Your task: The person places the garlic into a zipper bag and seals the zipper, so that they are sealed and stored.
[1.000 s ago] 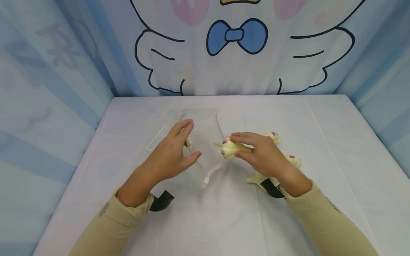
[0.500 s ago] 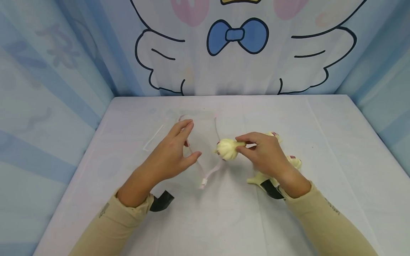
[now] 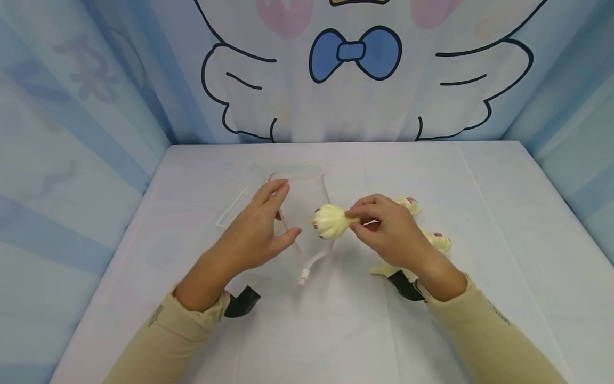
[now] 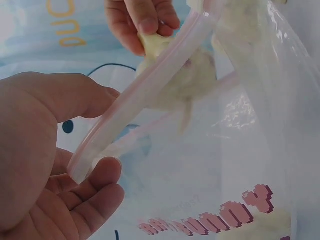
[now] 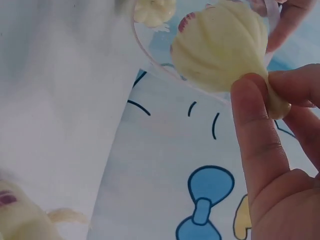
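Observation:
My right hand pinches the stem of a pale yellow garlic bulb with purple marks. The bulb is at the mouth of a clear zip bag with a pink-edged rim, also seen in the right wrist view. Whether it has passed the rim is hard to tell. My left hand has thumb and fingers spread apart and touches the bag's rim. Another garlic bulb shows through the clear plastic. Pink lettering marks the bag's side.
More garlic bulbs lie on the table right of the bag, partly behind my right hand and wrist: one far bulb, one nearer bulb and a pale stem. A white cloth covers the table. Printed curtains stand behind and beside it.
My right hand has shifted its grip from the bulb's body to its stem. The garlic has moved left, over the bag's mouth. My left hand has stayed in place.

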`<state>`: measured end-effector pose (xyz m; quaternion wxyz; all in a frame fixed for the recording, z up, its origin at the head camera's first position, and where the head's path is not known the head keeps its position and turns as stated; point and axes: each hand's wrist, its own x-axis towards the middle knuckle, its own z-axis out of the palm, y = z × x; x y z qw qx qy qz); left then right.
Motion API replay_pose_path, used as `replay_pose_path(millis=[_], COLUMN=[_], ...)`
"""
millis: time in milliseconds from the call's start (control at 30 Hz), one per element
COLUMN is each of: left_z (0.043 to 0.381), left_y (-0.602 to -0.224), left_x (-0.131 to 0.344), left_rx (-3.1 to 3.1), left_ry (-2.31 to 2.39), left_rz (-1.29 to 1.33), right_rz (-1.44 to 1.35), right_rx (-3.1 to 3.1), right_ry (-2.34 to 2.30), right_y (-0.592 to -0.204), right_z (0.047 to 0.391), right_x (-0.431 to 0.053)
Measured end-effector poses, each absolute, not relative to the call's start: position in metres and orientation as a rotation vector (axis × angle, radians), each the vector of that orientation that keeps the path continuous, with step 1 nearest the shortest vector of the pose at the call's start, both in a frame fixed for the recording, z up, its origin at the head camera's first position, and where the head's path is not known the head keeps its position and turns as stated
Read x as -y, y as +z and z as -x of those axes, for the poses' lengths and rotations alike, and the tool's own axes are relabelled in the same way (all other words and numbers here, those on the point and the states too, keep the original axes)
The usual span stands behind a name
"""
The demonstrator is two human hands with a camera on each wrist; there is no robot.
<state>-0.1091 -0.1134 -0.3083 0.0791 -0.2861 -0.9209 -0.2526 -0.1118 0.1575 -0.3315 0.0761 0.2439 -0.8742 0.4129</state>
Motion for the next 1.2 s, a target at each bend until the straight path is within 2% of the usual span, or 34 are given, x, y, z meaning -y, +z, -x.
replay_pose_path(millis=[800,1200], left_z=[0.106,0.103], left_y=[-0.305,-0.308], left_x=[0.107,0.102], left_rx=[2.666,2.700], left_ry=[-0.777,-0.794], left_rz=[0.948,0.974], right_rz=[-0.681,-0.640], right_rx=[2.611,2.562], right_ry=[0.850,0.804], right_y=[-0.355,-0.367], right_z=[0.113,0.110], right_x=[-0.103,-0.089])
